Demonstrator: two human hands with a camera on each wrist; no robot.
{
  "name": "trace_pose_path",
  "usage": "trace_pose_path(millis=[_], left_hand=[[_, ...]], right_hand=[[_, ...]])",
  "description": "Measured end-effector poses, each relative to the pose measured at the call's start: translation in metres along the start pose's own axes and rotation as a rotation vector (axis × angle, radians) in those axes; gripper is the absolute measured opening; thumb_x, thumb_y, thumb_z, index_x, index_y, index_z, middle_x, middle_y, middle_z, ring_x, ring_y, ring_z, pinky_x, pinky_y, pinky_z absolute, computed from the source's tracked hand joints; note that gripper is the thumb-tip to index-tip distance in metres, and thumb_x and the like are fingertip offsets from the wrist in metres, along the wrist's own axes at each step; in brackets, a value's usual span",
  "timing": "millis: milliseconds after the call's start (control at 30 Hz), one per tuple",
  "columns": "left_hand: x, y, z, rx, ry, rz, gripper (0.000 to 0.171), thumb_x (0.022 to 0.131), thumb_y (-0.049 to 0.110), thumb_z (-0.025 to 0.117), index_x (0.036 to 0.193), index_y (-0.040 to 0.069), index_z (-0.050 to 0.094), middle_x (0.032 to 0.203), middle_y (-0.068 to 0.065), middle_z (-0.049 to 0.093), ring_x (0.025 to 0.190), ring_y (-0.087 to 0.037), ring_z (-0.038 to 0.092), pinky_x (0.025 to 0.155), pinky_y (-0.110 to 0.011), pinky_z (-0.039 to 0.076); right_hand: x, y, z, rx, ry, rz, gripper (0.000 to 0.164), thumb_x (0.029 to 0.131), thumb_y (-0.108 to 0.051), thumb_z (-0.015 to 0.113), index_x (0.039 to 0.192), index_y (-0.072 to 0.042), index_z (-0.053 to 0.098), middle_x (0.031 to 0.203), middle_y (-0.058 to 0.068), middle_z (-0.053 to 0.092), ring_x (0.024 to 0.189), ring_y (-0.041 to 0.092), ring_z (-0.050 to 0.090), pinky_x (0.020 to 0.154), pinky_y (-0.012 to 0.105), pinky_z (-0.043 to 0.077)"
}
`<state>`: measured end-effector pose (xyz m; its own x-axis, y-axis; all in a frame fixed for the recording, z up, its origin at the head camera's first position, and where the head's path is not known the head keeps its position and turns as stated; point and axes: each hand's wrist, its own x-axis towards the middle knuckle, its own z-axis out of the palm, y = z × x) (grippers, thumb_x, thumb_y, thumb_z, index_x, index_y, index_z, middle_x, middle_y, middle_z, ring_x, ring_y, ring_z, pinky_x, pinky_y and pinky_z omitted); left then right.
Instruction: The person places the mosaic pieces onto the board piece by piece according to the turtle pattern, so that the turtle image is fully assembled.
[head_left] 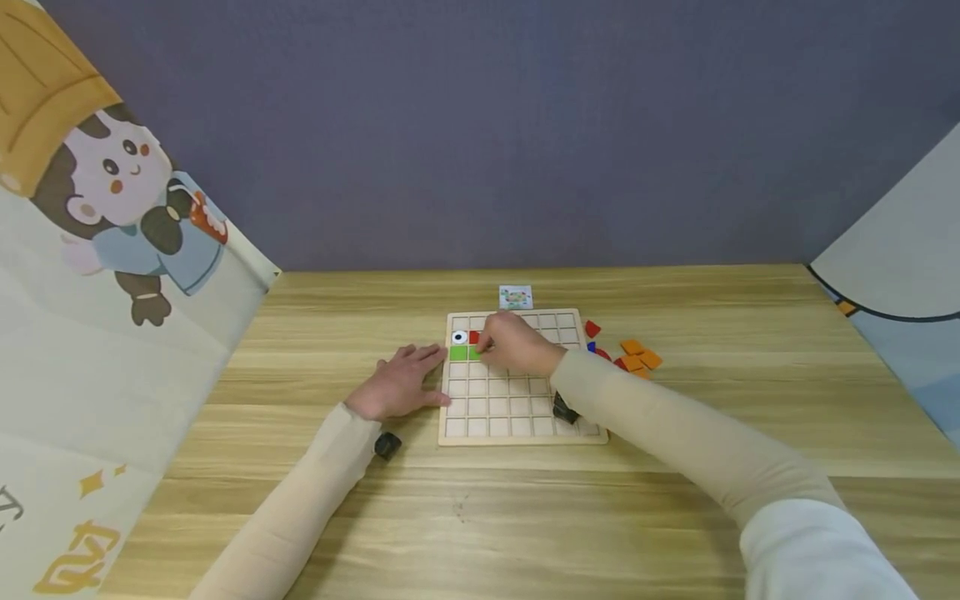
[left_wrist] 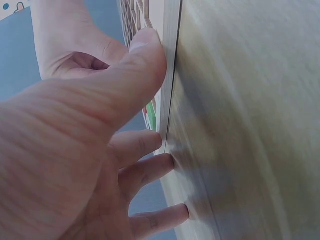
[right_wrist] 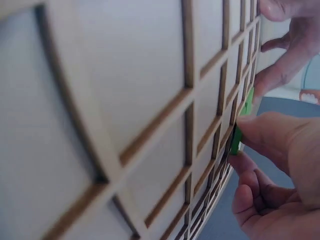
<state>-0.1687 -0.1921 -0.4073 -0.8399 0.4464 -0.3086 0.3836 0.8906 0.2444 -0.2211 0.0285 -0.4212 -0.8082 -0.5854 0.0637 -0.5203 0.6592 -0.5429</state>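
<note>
A wooden grid board (head_left: 498, 407) lies flat on the table. In its upper left cells sit a white tile with a black dot (head_left: 459, 337), a red piece (head_left: 474, 337) beside it, and a green tile (head_left: 458, 353) below. My right hand (head_left: 517, 346) reaches over the board. Its thumb and a finger pinch another green tile (right_wrist: 236, 140) at the second column, next to the first green one. My left hand (head_left: 401, 383) rests at the board's left side, fingers spread, with thumb and fingertips against the edge. The right forearm hides part of the board.
Right of the board lie several orange tiles (head_left: 641, 358), a red piece (head_left: 592, 328) and a blue piece (head_left: 591, 346), partly hidden by the right arm. A small printed card (head_left: 515, 297) lies behind the board. A dark wall panel (head_left: 525, 150) stands along the table's back edge.
</note>
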Motion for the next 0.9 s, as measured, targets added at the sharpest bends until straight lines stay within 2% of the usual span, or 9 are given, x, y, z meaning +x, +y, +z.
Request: trace_pose_path(millis=[267, 333, 433, 533, 600, 700, 800, 867, 900], left_hand=[[-0.002, 0.000, 0.000, 0.010, -0.003, 0.001, 0.085, 0.085, 0.052, 0.063, 0.151, 0.015, 0.024, 0.155, -0.006, 0.021, 0.138, -0.041, 0.016, 0.097, -0.072, 0.020], [-0.002, -0.001, 0.000, 0.013, -0.006, 0.002, 0.085, 0.085, 0.052, 0.062, 0.151, 0.015, 0.024, 0.155, -0.006, 0.020, 0.138, -0.041, 0.016, 0.097, -0.072, 0.020], [-0.004, -0.002, 0.000, 0.017, -0.007, 0.011, 0.085, 0.085, 0.052, 0.062, 0.151, 0.014, 0.024, 0.155, -0.006, 0.020, 0.138, -0.042, 0.016, 0.096, -0.073, 0.021], [-0.005, -0.003, 0.000, 0.010, -0.005, 0.012, 0.085, 0.085, 0.051, 0.062, 0.151, 0.014, 0.024, 0.155, -0.007, 0.021, 0.138, -0.042, 0.016, 0.096, -0.073, 0.020], [-0.006, -0.004, 0.001, 0.013, -0.002, 0.014, 0.085, 0.085, 0.051, 0.063, 0.151, 0.014, 0.024, 0.155, -0.007, 0.021, 0.138, -0.042, 0.016, 0.096, -0.073, 0.020], [-0.006, -0.005, 0.002, 0.017, -0.004, 0.021, 0.085, 0.085, 0.052, 0.062, 0.151, 0.015, 0.023, 0.155, -0.007, 0.020, 0.138, -0.042, 0.016, 0.097, -0.073, 0.020], [-0.007, -0.005, 0.003, 0.023, -0.006, 0.034, 0.086, 0.085, 0.052, 0.061, 0.151, 0.014, 0.023, 0.155, -0.008, 0.019, 0.138, -0.042, 0.015, 0.097, -0.072, 0.019], [-0.008, -0.004, 0.002, 0.022, -0.008, 0.039, 0.085, 0.085, 0.051, 0.061, 0.151, 0.014, 0.022, 0.155, -0.008, 0.018, 0.138, -0.043, 0.015, 0.097, -0.073, 0.018], [-0.008, -0.004, 0.002, 0.021, -0.010, 0.038, 0.085, 0.085, 0.051, 0.061, 0.151, 0.014, 0.022, 0.156, -0.008, 0.018, 0.138, -0.042, 0.015, 0.097, -0.073, 0.018]], right_hand=[[-0.003, -0.010, 0.008, -0.074, 0.021, 0.005, 0.010, 0.081, -0.002, 0.071, 0.087, -0.007, 0.077, 0.080, -0.003, 0.065, 0.083, 0.014, 0.054, 0.084, 0.027, 0.046], [-0.005, -0.014, 0.008, -0.105, 0.026, -0.017, 0.010, 0.081, 0.000, 0.070, 0.087, -0.006, 0.076, 0.080, -0.001, 0.064, 0.082, 0.015, 0.054, 0.091, 0.030, 0.044], [-0.008, -0.018, 0.009, -0.179, 0.014, -0.072, 0.012, 0.084, -0.001, 0.068, 0.090, -0.006, 0.077, 0.080, 0.001, 0.061, 0.078, 0.016, 0.052, 0.091, 0.033, 0.042], [-0.013, -0.020, 0.009, -0.210, 0.009, -0.106, 0.014, 0.086, -0.003, 0.066, 0.094, -0.007, 0.076, 0.083, 0.001, 0.060, 0.078, 0.015, 0.052, 0.085, 0.033, 0.043], [-0.016, -0.019, 0.006, -0.179, 0.020, -0.100, 0.014, 0.087, -0.004, 0.065, 0.096, -0.007, 0.076, 0.086, 0.001, 0.061, 0.081, 0.015, 0.053, 0.082, 0.031, 0.044], [-0.026, -0.011, -0.004, -0.079, 0.054, -0.028, 0.016, 0.089, -0.005, 0.064, 0.100, -0.006, 0.075, 0.095, 0.001, 0.062, 0.092, 0.017, 0.054, 0.085, 0.031, 0.045], [-0.043, 0.003, -0.020, 0.018, 0.086, 0.066, 0.016, 0.090, -0.006, 0.063, 0.103, -0.005, 0.073, 0.105, 0.004, 0.062, 0.103, 0.022, 0.054, 0.088, 0.036, 0.047], [-0.056, 0.018, -0.032, 0.047, 0.099, 0.107, 0.017, 0.090, -0.007, 0.063, 0.104, -0.004, 0.073, 0.112, 0.007, 0.061, 0.110, 0.026, 0.052, 0.092, 0.041, 0.046], [-0.063, 0.026, -0.038, 0.052, 0.102, 0.113, 0.017, 0.090, -0.007, 0.064, 0.104, -0.004, 0.072, 0.112, 0.008, 0.061, 0.108, 0.027, 0.054, 0.091, 0.042, 0.046]])
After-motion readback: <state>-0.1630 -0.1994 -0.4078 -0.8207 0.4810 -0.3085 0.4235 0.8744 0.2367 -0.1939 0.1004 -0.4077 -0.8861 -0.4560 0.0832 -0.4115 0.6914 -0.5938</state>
